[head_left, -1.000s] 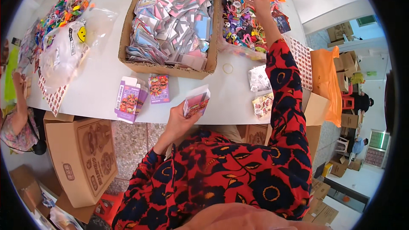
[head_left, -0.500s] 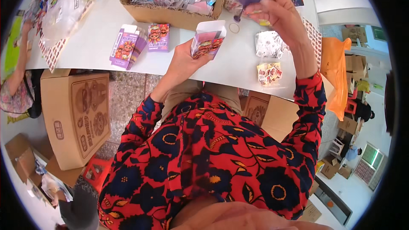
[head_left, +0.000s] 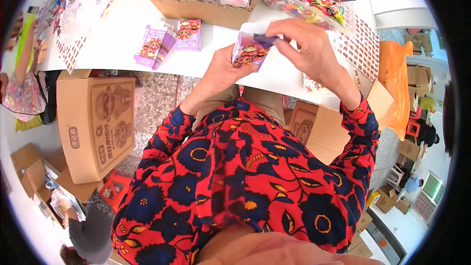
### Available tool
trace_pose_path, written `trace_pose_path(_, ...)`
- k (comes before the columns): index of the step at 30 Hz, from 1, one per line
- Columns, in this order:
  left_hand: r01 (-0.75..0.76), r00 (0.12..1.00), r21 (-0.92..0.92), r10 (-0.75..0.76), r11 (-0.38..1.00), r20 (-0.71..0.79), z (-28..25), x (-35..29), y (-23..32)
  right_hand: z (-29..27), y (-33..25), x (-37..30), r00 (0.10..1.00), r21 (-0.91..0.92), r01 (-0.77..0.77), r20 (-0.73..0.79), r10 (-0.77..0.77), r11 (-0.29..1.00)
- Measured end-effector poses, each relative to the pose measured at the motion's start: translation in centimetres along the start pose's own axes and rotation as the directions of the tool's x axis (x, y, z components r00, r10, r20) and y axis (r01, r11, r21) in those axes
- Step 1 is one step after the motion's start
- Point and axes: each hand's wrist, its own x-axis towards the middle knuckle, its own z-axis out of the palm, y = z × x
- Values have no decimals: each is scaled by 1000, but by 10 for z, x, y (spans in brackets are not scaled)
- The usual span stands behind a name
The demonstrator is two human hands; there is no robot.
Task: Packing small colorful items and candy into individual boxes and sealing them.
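Note:
Near the table's front edge, my left hand is closed around a small purple printed box whose white top flap stands up. My right hand pinches a dark purple, soft-looking piece at the box's open top. Part of that piece seems to be inside the mouth; its kind is unclear. Left of the box, a purple printed pack lies beside a fanned stack of flat purple cartons. Under my right hand, a small pile of printed pieces is mostly hidden.
A cardboard box of cards and a clear tub of colourful charms stand at the back. Sticker sheets and an orange bag are at right. A large carton stands left, below a co-worker's arm.
My right hand has come left and nearer, from beside the tub to the box's mouth, bringing the dark purple piece along. My left hand still holds the box. The view has shifted slightly.

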Motion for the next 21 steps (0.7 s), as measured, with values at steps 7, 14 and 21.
trace_pose_path(7, -50, 999, 139, 51, 989, -3, 2, -1, 2, 5, 0, -1, 988, -29, 39, 149, -35, 999)
trace_pose_path(14, -45, 998, 528, 55, 848, -3, 4, -3, 5, -5, -12, 4, 810, 260, -302, 577, 103, 917)
trace_pose_path(21, -111, 993, 401, 117, 910, 10, 14, -1, 10, -2, -16, -8, 882, 121, -114, 468, 44, 986)
